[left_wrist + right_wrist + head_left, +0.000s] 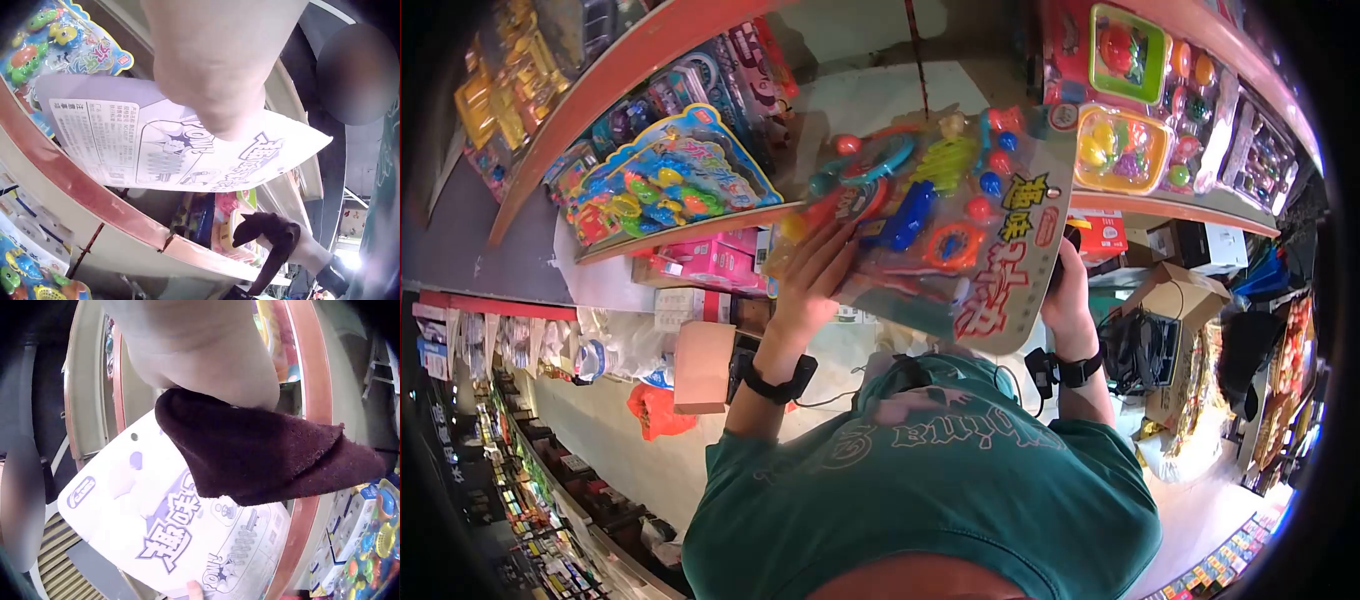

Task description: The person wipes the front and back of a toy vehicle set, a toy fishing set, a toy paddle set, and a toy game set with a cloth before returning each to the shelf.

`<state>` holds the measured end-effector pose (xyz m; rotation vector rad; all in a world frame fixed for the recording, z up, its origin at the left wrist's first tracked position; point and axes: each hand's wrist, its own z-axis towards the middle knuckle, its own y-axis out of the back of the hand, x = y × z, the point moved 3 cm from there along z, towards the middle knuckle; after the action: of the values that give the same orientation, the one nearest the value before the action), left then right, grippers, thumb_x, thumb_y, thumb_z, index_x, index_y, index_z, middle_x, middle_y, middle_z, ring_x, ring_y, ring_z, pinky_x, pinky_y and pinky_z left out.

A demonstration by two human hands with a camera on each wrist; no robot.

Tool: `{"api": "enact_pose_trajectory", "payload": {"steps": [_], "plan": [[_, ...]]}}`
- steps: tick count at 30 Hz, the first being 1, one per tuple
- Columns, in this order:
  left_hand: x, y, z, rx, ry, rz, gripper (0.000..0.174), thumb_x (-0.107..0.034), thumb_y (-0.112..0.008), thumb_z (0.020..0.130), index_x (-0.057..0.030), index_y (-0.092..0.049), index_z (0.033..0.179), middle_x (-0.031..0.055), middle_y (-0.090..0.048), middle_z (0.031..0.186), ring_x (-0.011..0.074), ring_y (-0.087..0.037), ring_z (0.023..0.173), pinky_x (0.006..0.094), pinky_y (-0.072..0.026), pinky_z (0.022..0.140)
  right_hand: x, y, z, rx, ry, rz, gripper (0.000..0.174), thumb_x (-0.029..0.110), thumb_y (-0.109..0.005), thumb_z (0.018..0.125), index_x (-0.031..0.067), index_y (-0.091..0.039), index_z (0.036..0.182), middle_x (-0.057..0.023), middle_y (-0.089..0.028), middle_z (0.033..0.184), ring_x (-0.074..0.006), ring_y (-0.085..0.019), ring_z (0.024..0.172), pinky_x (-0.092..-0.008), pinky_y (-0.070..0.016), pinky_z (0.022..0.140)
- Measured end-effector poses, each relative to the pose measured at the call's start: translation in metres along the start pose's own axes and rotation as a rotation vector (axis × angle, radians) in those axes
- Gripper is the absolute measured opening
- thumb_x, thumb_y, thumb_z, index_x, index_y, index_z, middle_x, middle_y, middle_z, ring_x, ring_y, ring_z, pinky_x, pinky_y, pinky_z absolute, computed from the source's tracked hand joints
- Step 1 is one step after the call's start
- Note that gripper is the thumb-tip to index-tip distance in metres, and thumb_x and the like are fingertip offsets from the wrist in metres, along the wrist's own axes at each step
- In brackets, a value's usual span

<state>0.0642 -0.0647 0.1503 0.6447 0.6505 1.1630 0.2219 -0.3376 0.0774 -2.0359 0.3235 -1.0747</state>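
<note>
A carded toy package (940, 220) with a clear blister front is tilted up before the person's chest; coloured balls, a blue toy gun and a green spring show through it. The left hand (815, 270) holds it at one end, fingers spread over the blister; a fingertip (195, 590) shows on the printed back in the right wrist view. Behind the card's other end, the right hand (1068, 295) grips a dark maroon cloth (250, 450). The cloth hangs beside the white printed back (169, 525) and overlaps it in that view. The right hand's fingers are mostly hidden.
A curved shelf with a red edge (1230, 210) carries toy fruit sets (1122, 150) at right and a fishing toy pack (670, 180) at left. Pink boxes (718, 262) stand below. An open carton (1175, 300) sits on the floor at right, a red bag (662, 412) at left.
</note>
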Motion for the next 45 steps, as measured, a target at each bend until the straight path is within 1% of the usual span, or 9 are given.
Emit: {"api": "enact_pose_trajectory", "payload": {"steps": [7,12,18,26,30,35,36,38,45], "plan": [[-0.002,0.025,-0.011,-0.136,-0.055,-0.058,0.033,-0.022,-0.074,0.074,0.0000,-0.063,0.096,0.0149,-0.065,0.116,0.0342,-0.063,0.107,0.0448,-0.0501,0.091,-0.011,0.006,0.017,0.066,-0.021,-0.007,0.037,0.029,-0.047,0.098,0.0055,-0.054,0.125,-0.0081,-0.063,0.117,-0.0232,-0.061,0.104,-0.0380,-0.0501,0.088],[-0.023,0.045,-0.003,-0.118,-0.111,-0.057,0.036,-0.022,-0.075,0.071,-0.0017,-0.063,0.098,0.0148,-0.065,0.116,0.0346,-0.063,0.106,0.0460,-0.0515,0.088,-0.030,0.013,0.020,0.407,0.063,0.122,0.043,0.032,-0.050,0.096,0.0039,-0.049,0.128,-0.0108,-0.057,0.121,-0.0254,-0.059,0.105,-0.0389,-0.0500,0.089],[-0.038,0.038,-0.011,-0.162,-0.248,-0.238,0.037,-0.017,-0.072,0.072,-0.0030,-0.061,0.104,0.0137,-0.063,0.121,0.0338,-0.061,0.110,0.0454,-0.0498,0.091,-0.068,0.035,0.026,0.335,0.011,0.129,0.040,0.029,-0.049,0.096,0.0039,-0.049,0.127,-0.0115,-0.057,0.121,-0.0255,-0.059,0.106,-0.0394,-0.0497,0.090],[-0.056,0.033,-0.038,-0.044,-0.321,-0.647,0.063,-0.006,-0.066,0.059,-0.0061,-0.057,0.121,0.0110,-0.054,0.133,0.0339,-0.054,0.120,0.0469,-0.0461,0.098,-0.147,0.062,0.022,0.201,-0.076,0.107,0.036,0.025,-0.047,0.097,0.0038,-0.050,0.126,-0.0124,-0.057,0.122,-0.0258,-0.059,0.106,-0.0402,-0.0493,0.092],[-0.067,0.043,-0.054,-0.145,-0.261,-0.726,0.039,-0.020,-0.069,0.082,-0.0031,-0.059,0.116,0.0137,-0.060,0.126,0.0313,-0.058,0.114,0.0445,-0.0474,0.095,-0.189,0.078,0.019,0.170,-0.124,0.072,0.035,0.023,-0.046,0.097,0.0038,-0.050,0.126,-0.0129,-0.058,0.122,-0.0259,-0.059,0.107,-0.0405,-0.0491,0.092],[-0.067,0.037,-0.098,-0.121,0.271,-1.193,0.029,-0.003,-0.062,0.084,-0.0009,-0.061,0.113,0.0150,-0.064,0.114,0.0309,-0.062,0.105,0.0370,-0.0480,0.090,-0.225,0.068,-0.002,0.369,-0.183,0.044,0.033,0.020,-0.046,0.098,0.0038,-0.051,0.125,-0.0134,-0.058,0.122,-0.0260,-0.059,0.107,-0.0410,-0.0489,0.093],[-0.064,0.035,-0.110,-0.172,0.241,-1.137,0.031,-0.002,-0.057,0.087,0.0003,-0.059,0.117,0.0158,-0.064,0.113,0.0295,-0.062,0.104,0.0351,-0.0473,0.090,-0.228,0.059,-0.015,0.024,-0.211,-0.036,0.031,0.016,-0.046,0.097,0.0053,-0.050,0.125,-0.0130,-0.057,0.123,-0.0262,-0.057,0.111,-0.0421,-0.0466,0.097],[-0.063,0.033,-0.132,-0.296,0.425,-1.224,0.032,-0.006,-0.057,0.089,0.0027,-0.057,0.120,0.0167,-0.064,0.112,0.0267,-0.063,0.103,0.0338,-0.0473,0.089,-0.236,0.044,-0.037,-0.105,-0.123,-0.046,0.035,0.007,-0.050,0.094,0.0009,-0.046,0.128,-0.0119,-0.056,0.122,-0.0285,-0.055,0.114,-0.0433,-0.0450,0.099],[-0.050,0.028,-0.183,-0.175,0.751,-1.406,0.045,-0.013,-0.061,0.090,0.0056,-0.046,0.128,0.0147,-0.060,0.115,0.0171,-0.057,0.103,0.0333,-0.0486,0.086,-0.259,0.050,-0.082,-0.130,-0.024,-0.161,0.045,-0.003,-0.045,0.091,0.0075,-0.041,0.134,-0.0144,-0.054,0.128,-0.0319,-0.054,0.118,-0.0474,-0.0455,0.100]]}}
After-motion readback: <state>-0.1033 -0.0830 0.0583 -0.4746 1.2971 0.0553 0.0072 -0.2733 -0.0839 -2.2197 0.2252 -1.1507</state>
